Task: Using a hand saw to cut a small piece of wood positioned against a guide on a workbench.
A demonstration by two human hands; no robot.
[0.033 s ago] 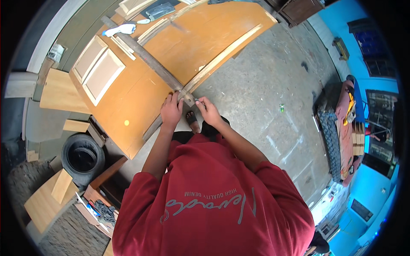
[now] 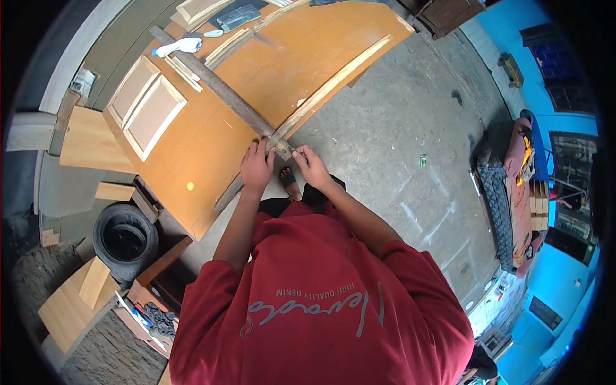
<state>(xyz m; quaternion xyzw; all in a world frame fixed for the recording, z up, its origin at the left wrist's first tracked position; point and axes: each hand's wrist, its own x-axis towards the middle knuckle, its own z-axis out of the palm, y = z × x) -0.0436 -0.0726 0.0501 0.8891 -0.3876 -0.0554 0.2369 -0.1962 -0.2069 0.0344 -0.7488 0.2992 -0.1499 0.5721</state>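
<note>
A long grey-brown wooden beam (image 2: 224,93) lies diagonally across an orange-brown tabletop (image 2: 212,138), its near end jutting past the edge in front of me. My left hand (image 2: 257,165) is closed against the left side of that end, fingers bent over and thumb beside it. On the other side, my right hand (image 2: 313,167) has thumb and fingertips pinched together close to the beam's tip. Whatever sits in that pinch is too small to make out. A pale wooden strip (image 2: 337,83) runs along the table's edge from the beam to the far right.
Two light framed panels (image 2: 154,119) lie on the table's left part, with a white bottle-like item (image 2: 179,46) and thin wood strips (image 2: 228,48) farther back. Stacked tyres (image 2: 125,240) stand at lower left. A cushioned bed-like stack (image 2: 504,205) is on the right.
</note>
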